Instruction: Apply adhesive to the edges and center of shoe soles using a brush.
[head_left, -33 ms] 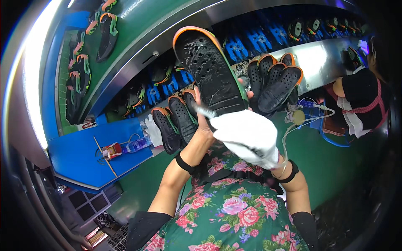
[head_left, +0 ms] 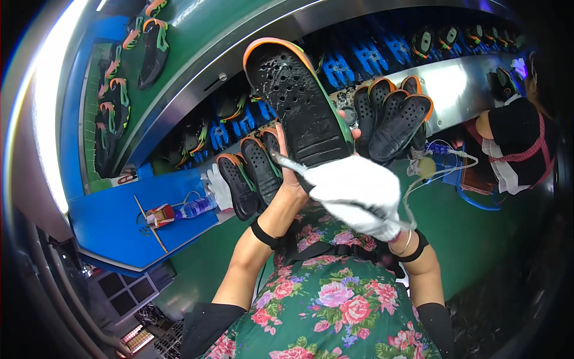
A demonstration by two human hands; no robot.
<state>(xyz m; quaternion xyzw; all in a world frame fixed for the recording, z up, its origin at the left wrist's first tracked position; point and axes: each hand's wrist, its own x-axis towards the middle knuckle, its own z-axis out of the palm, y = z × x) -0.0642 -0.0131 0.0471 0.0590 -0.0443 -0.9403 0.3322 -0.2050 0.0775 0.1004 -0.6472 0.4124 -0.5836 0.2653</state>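
My bare left hand grips a long black shoe part from below, its thumb on the left edge and fingertips showing at the right edge. The part has holes toward its far end and an orange and green rim; shiny wet streaks lie across its surface. In a white glove, my right hand is closed round a slim grey brush-like tool, whose narrow tip is over the part's near left edge. Whether the tip touches it I cannot tell. A clear tube trails from the gloved hand toward the right.
Black shoe parts with orange rims stand at left and right. Behind them runs a metal-edged conveyor with more shoes. A blue table holds a bottle. A co-worker sits at the right.
My right hand has shifted slightly, and the tool's tip has swung a little to the left and up. The shoe part has tilted slightly to the left.
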